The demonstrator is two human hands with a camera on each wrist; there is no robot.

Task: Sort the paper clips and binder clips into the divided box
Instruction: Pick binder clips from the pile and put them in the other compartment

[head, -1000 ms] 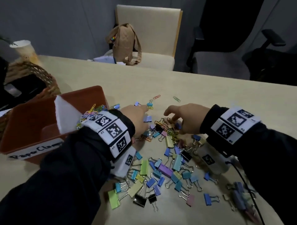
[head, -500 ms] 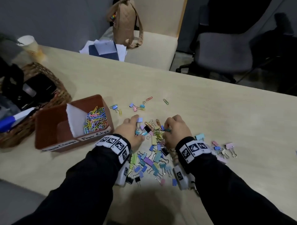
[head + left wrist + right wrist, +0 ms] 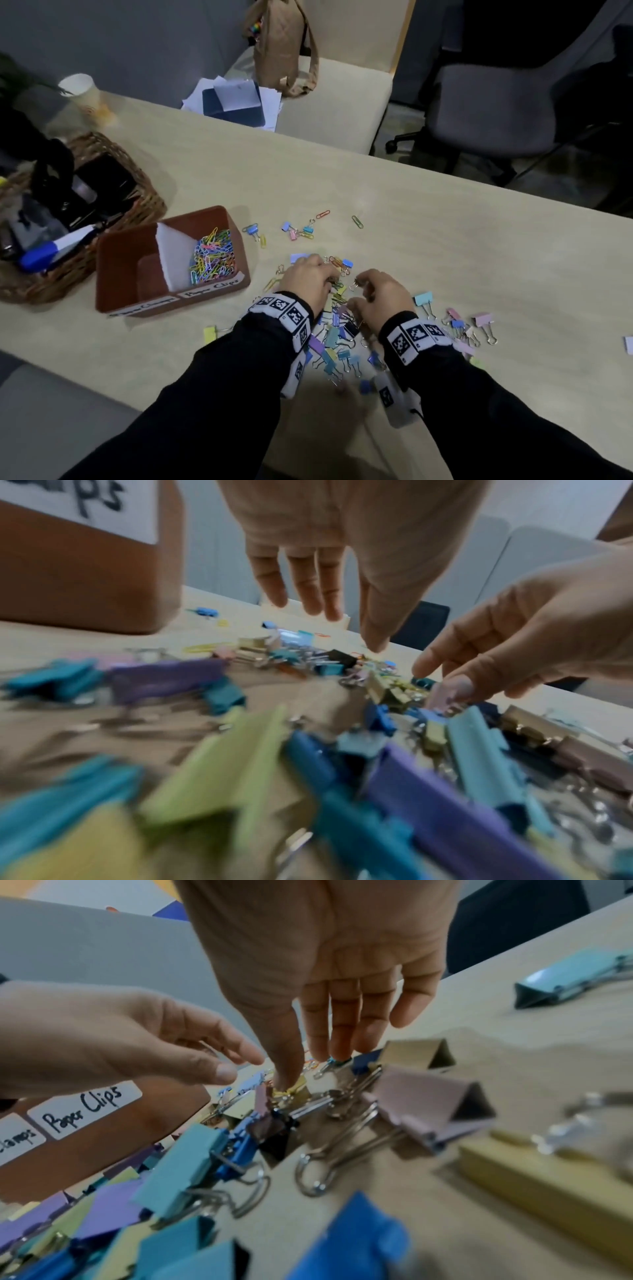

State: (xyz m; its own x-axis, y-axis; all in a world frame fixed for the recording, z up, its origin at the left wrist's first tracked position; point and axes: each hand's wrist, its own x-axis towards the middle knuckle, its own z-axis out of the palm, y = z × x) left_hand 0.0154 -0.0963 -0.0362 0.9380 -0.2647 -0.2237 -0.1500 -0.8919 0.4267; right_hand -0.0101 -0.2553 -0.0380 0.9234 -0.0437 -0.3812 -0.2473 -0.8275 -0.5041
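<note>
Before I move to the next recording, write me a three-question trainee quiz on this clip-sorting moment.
1. True or false: the right compartment of the brown divided box, labelled Paper Clips, already holds a heap of coloured wire paper clips.
2. Multiple choice: the compartment left of the white paper divider looks: A) full of binder clips, B) without any clips, C) full of pens.
3. Short answer: where are the left hand and the right hand?

Key:
1. True.
2. B, as far as the head view shows.
3. Both are over the mixed pile of coloured metal binder clips on the beige table, fingers reaching down into it.
</note>
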